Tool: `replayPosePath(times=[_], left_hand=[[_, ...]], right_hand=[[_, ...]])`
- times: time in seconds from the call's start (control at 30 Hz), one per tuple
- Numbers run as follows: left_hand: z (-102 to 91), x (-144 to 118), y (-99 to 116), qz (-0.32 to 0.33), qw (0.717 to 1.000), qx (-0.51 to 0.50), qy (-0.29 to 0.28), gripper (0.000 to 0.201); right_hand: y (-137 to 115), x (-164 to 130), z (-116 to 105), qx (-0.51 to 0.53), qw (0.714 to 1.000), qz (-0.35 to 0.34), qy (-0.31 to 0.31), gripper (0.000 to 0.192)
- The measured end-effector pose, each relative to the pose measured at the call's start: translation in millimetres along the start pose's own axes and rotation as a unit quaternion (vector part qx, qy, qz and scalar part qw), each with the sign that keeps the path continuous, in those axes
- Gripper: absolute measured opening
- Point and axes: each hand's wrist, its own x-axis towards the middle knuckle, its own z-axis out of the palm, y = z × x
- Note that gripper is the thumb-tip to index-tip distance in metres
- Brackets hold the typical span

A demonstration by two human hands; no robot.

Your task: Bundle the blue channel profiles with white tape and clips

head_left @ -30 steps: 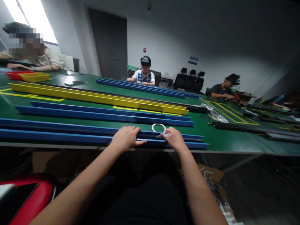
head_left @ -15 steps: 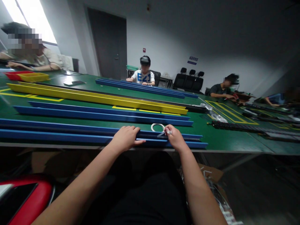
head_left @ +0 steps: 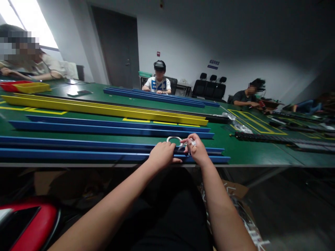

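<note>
My left hand [head_left: 162, 153] lies over the nearest blue channel [head_left: 78, 155], its thumb stretched along the front wall and its fingers reaching inside. Inside that channel runs a dark strip [head_left: 78, 149], partly hidden by my hand. My right hand [head_left: 198, 150] is close by on the right, its fingers pinching a thin white strip [head_left: 193, 143] that looks like tape. Just behind both hands, a white ring [head_left: 173, 138] resembling a tape roll rests on the green table [head_left: 246, 153]. My fingers cover part of the ring.
A second blue channel [head_left: 110, 130] and a yellow channel [head_left: 104, 110] lie parallel farther back. More blue channels [head_left: 157, 97] are near a seated person [head_left: 157, 83]. Dark long parts [head_left: 261, 138] lie to the right. Red and yellow trays [head_left: 31, 87] stand far left.
My left hand has slid right along the channel, closer to my right hand. My right hand has turned slightly, still with the white strip. The view has shifted a little.
</note>
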Motion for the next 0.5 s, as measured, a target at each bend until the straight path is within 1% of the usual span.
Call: replayPosePath(times=[0.07, 0.13, 0.2, 0.27, 0.37, 0.43, 0.5], left_hand=[[0.5, -0.5, -1.8, -0.001, 1.000, -0.001, 0.003, 0.068], [1.3, -0.4, -2.4, 0.001, 1.000, -0.003, 0.004, 0.069], [1.7, -0.7, -3.4, 0.005, 1.000, -0.004, 0.005, 0.069], [0.7, -3.4, -8.5, 0.003, 1.000, -0.003, -0.002, 0.069], [-5.2, -15.2, -29.7, -0.009, 1.000, -0.001, -0.016, 0.068], [-10.8, -27.0, -51.1, -0.022, 1.000, 0.001, -0.020, 0.068], [-15.9, -39.1, -72.6, -0.043, 0.999, 0.002, -0.023, 0.070]], right_hand=[[-4.4, -0.3, -2.1, 0.043, 0.999, -0.008, -0.018, 0.031], [-9.7, -1.1, -5.3, 0.051, 0.998, -0.017, -0.036, 0.031], [-14.4, -1.8, -8.9, 0.016, 0.999, -0.030, -0.038, 0.028], [-17.1, -1.7, -12.3, -0.057, 0.997, -0.049, -0.032, 0.024], [-16.4, -0.2, -16.3, -0.188, 0.978, -0.086, -0.023, 0.021], [-12.9, 1.0, -18.1, -0.258, 0.959, -0.103, -0.045, 0.020], [-7.2, 1.7, -18.9, -0.312, 0.940, -0.111, -0.077, 0.023]])
